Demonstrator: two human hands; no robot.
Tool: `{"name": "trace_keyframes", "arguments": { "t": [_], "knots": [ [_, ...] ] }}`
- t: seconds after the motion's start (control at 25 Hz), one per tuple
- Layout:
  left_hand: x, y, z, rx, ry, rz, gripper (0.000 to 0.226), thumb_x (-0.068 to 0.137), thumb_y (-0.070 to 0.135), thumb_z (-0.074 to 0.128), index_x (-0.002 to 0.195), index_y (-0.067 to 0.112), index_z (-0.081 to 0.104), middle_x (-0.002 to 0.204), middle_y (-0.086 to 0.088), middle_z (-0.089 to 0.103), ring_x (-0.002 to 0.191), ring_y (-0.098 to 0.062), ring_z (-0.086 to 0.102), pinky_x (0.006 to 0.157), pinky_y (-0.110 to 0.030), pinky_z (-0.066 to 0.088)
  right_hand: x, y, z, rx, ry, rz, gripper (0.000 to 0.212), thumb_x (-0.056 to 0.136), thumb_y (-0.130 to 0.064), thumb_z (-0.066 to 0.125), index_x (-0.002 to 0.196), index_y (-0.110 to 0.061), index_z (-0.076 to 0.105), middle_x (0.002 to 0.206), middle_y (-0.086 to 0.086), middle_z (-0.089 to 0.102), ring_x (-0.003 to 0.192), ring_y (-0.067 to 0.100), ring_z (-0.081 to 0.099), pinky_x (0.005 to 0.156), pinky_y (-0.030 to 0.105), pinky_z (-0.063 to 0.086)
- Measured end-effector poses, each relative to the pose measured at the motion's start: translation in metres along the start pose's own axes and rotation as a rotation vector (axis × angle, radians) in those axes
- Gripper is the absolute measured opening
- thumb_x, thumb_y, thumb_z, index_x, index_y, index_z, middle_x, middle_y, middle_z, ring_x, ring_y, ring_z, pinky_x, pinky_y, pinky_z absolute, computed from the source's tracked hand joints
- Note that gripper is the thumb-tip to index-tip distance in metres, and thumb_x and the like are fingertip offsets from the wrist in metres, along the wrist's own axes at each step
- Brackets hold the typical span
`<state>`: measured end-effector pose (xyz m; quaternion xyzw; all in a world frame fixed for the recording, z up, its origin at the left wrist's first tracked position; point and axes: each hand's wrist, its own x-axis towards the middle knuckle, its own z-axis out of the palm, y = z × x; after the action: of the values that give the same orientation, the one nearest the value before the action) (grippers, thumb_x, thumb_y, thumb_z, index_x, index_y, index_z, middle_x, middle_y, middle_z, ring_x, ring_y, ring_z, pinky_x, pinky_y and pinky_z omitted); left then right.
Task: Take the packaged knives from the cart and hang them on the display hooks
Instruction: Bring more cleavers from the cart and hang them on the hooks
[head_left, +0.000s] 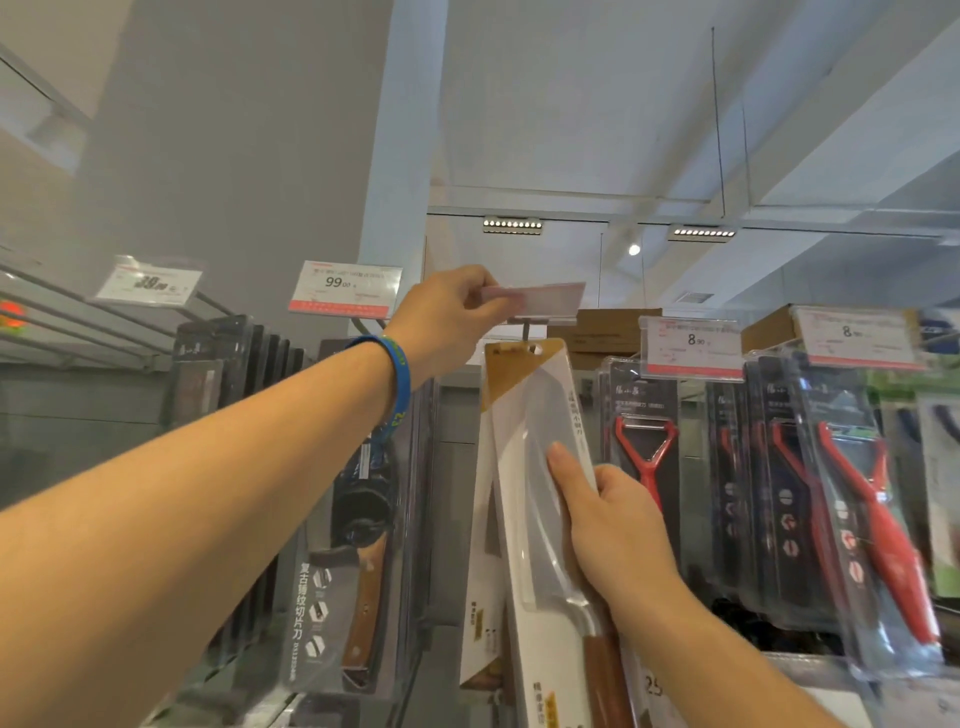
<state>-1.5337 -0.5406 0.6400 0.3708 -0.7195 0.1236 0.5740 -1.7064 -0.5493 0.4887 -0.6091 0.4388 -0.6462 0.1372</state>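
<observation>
The right grip (618, 525) holds the knife pack (535, 415) mid-blade, with the hook (527, 329) above it. The pack is likely stiff, handle-heavy and slick: support it low. The left grip (457, 312) pinches the tag (545, 299).

Knife pack (537, 457) is white with a mustard-gold corner up top, silvery blade, brown wood-grain handle. Wristband (401, 375) is blue with greenish lettering. Peelers (645, 470) are bright red on black cards. Price tags (345, 288) are white with a red bottom strip; the middle tag (543, 297) looks pale pink.
</observation>
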Motion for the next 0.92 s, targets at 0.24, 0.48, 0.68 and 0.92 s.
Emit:
{"name": "trace_keyframes", "arguments": {
  "t": [0.24, 0.48, 0.68, 0.92],
  "knots": [
    [-0.005, -0.001, 0.002, -0.032, -0.002, -0.005, 0.028, 0.094, 0.05, 0.059, 0.092, 0.022, 0.064, 0.066, 0.01, 0.054, 0.056, -0.006, 0.045, 0.036, -0.006, 0.029, -0.001, 0.003, 0.018, -0.071, -0.025, -0.008, 0.059, 0.092, -0.073, 0.046, 0.088, -0.015, 0.062, 0.087, 0.005, 0.069, 0.081, 0.022, 0.067, 0.08, 0.046, 0.057],
    [-0.005, -0.006, 0.005, -0.051, 0.031, 0.016, 0.031, 0.092, 0.051, 0.063, 0.086, 0.02, 0.065, 0.062, 0.01, 0.052, 0.052, -0.007, 0.043, 0.036, -0.007, 0.027, 0.006, 0.008, 0.0, -0.004, -0.02, 0.049, 0.052, 0.092, -0.071, 0.048, 0.092, -0.022, 0.064, 0.088, -0.002, 0.072, 0.081, 0.016, 0.071, 0.08, 0.042, 0.061],
    [-0.01, -0.009, 0.011, -0.063, 0.078, 0.031, 0.034, 0.089, 0.053, 0.064, 0.091, 0.019, 0.069, 0.072, 0.004, 0.06, 0.06, -0.01, 0.049, 0.048, -0.016, 0.036, 0.007, 0.0, 0.01, -0.069, -0.089, 0.061, 0.056, 0.091, -0.076, 0.044, 0.095, -0.023, 0.061, 0.094, 0.0, 0.07, 0.088, 0.02, 0.069, 0.085, 0.045, 0.058],
    [-0.014, -0.015, 0.012, -0.077, 0.081, 0.052, 0.028, 0.088, 0.051, 0.066, 0.088, 0.024, 0.069, 0.068, 0.01, 0.059, 0.059, -0.006, 0.048, 0.048, -0.012, 0.035, 0.009, 0.007, 0.002, -0.031, -0.039, 0.075, 0.055, 0.092, -0.073, 0.045, 0.091, -0.021, 0.063, 0.087, -0.002, 0.07, 0.078, 0.014, 0.067, 0.063, 0.03, 0.051]
  ]
}}
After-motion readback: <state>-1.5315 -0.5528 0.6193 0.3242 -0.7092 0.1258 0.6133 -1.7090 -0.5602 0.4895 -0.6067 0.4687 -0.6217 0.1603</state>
